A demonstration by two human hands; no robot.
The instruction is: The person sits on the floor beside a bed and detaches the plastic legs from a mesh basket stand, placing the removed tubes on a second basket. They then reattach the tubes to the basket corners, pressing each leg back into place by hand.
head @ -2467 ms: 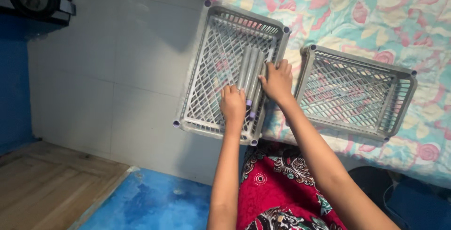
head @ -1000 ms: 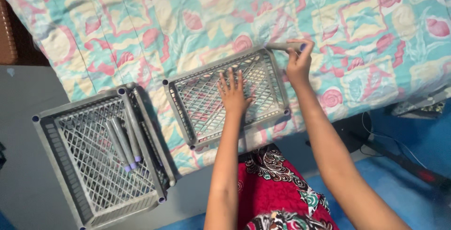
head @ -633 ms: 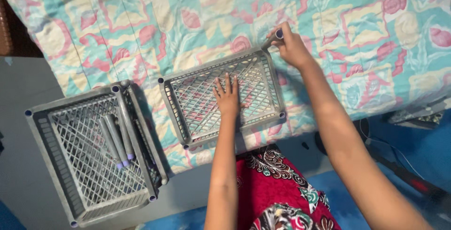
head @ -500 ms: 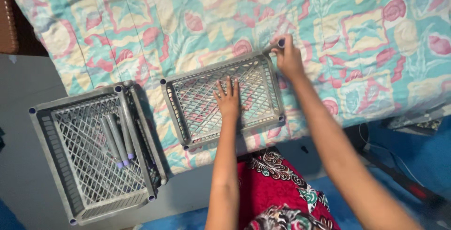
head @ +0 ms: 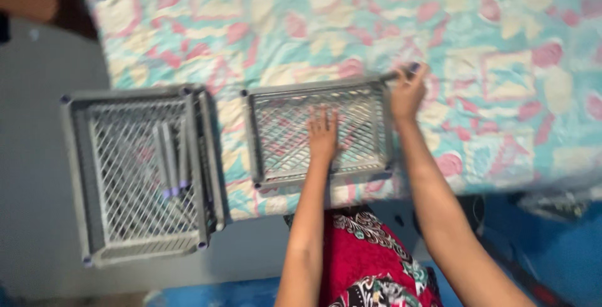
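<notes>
My left hand (head: 323,132) lies flat, fingers spread, on the mesh of a grey lattice crate panel (head: 276,137) resting on the bed. My right hand (head: 407,90) is closed around a thin grey rod with a purple tip (head: 401,72) at the panel's far right corner. A second grey crate (head: 106,175) sits to the left, hanging off the bed's edge, with several grey purple-tipped rods (head: 170,163) lying inside it. The picture is blurred.
A bedsheet (head: 501,62) with pink, teal and cream patterns covers the bed. Grey floor (head: 31,156) lies to the left, blue floor at the lower right. My red patterned clothing (head: 370,263) is below the panel. A brown object sits at the top left.
The view swung from the left crate to the panel on the bed. My left hand stays flat on the panel; my right hand carries a rod to its far right corner.
</notes>
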